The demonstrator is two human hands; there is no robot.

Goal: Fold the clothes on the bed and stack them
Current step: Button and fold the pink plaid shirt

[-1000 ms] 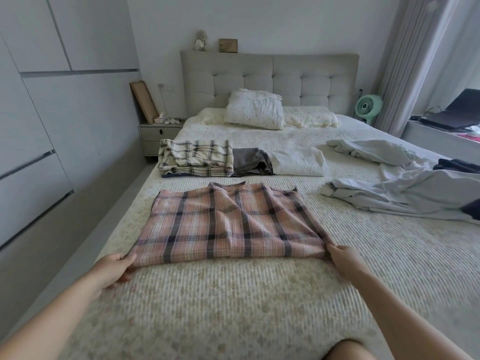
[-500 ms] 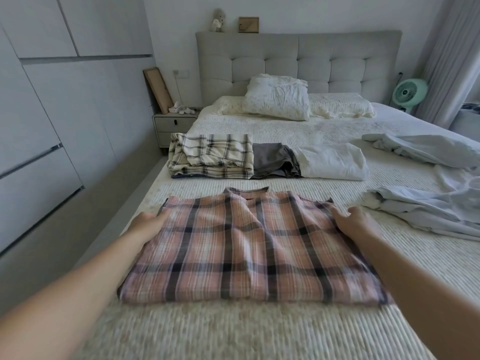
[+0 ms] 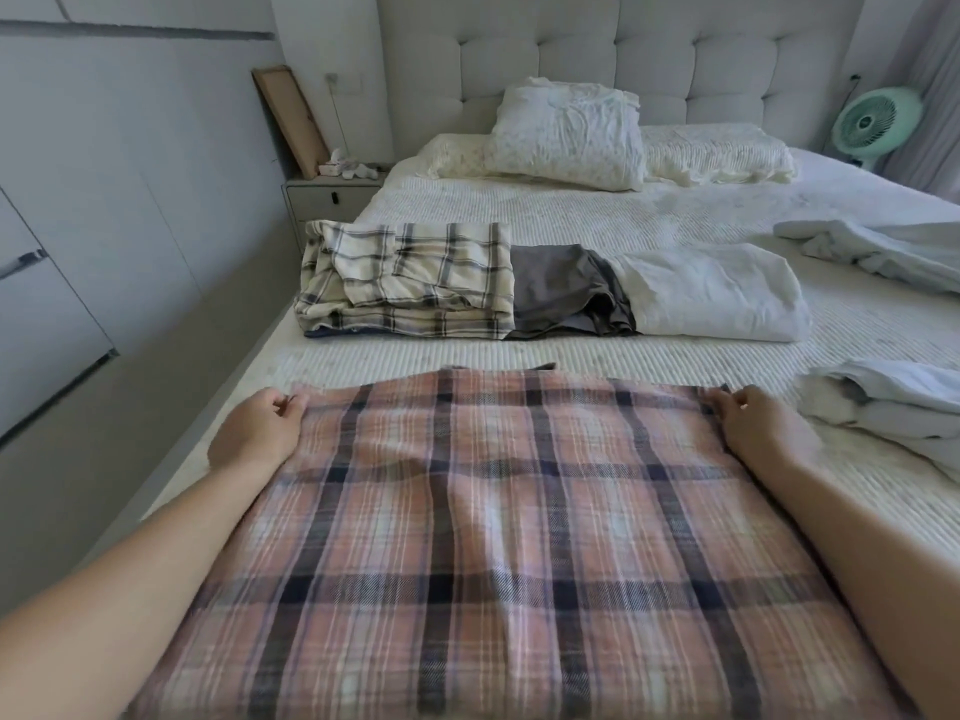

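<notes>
Fingers, both hands: ours curl round the far corners of the pink plaid garment [image 3: 493, 537]. The left hand [image 3: 254, 433] pinches the far-left corner at centre left of the frame; the right hand [image 3: 753, 426] pinches the far-right corner at centre right. Both grasp cloth, neither is released.

Pink plaid garment: lies flat on the bed [image 3: 597, 210], filling the lower half of the frame, already folded into a broad rectangle. A collar edge peeks past its far hem at centre frame.

Folded row, above centre: cream plaid stack [image 3: 410, 283] at left, grey item [image 3: 566, 288] touching it, white folded piece [image 3: 711, 293] beside that.

Unfolded clothes: pale blue garments [image 3: 883, 402] at right edge, just beside our right hand; another pale heap [image 3: 872, 246] further up right.

Background: pillow [image 3: 566, 132], headboard [image 3: 571, 44], nightstand [image 3: 327, 197] upper left, green fan [image 3: 875, 122] upper right.

Risks, as we judge them:
- Uneven pull between our two hands would skew the next fold, leaving corners mismatched.
- The loose weave may slip from a shallow pinch, so inner layers slide and the rectangle opens.
- Our right forearm sits near the pale blue garments; a sweep could drag them into the fold.
- Carrying it to the row carelessly could topple the cream plaid stack.
</notes>
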